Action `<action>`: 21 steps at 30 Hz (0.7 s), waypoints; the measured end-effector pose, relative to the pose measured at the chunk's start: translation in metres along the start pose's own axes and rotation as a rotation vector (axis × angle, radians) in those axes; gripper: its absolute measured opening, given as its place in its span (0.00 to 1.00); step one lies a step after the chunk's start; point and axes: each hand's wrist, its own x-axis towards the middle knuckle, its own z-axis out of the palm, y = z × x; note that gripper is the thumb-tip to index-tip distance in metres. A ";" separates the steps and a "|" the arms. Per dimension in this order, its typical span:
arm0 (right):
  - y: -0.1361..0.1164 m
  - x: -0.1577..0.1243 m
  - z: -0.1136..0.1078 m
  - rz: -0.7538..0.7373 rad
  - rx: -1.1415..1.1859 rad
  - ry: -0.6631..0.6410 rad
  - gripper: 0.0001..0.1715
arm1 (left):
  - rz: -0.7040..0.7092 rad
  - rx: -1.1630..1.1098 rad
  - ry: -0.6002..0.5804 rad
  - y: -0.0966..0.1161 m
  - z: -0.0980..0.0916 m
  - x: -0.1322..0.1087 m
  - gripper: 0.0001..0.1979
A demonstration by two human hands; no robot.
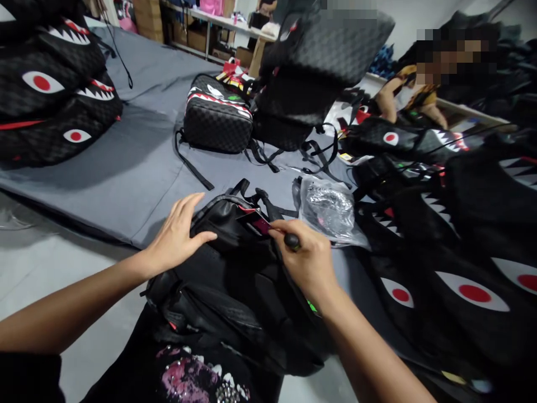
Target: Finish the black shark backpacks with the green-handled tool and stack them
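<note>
A black backpack point(235, 280) lies across my lap and against the table edge, its top turned away from me. My left hand point(178, 238) is open at the bag's upper left edge, thumb apart from the straight fingers. At the upper right edge my right hand point(308, 254) is closed around a small tool with a rounded black handle end point(292, 242); its working end is hidden. Just beyond those fingertips, a dark tag with a magenta patch point(260, 225) lies on the bag by a bit of red trim. Whether the fingers also pinch the tag, I cannot tell.
Grey cloth covers the table point(155, 151). Shark-face backpacks pile up at left point(54, 101) and right point(457, 240). Ahead are a small checkered backpack point(218, 126), a taller stack of bags point(293, 101) and a clear plastic bag point(329, 207). Another person point(413, 95) is at far right.
</note>
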 end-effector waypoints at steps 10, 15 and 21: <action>-0.010 0.044 0.033 0.089 -0.372 -0.849 0.22 | -0.142 -0.075 -0.160 -0.021 0.020 -0.020 0.44; -0.021 0.044 0.041 -0.055 -0.495 -0.934 0.19 | -0.097 -0.047 -0.150 -0.029 0.028 -0.020 0.44; -0.024 0.052 0.040 -0.151 -0.502 -0.999 0.16 | -0.086 -0.046 -0.148 -0.031 0.031 -0.021 0.43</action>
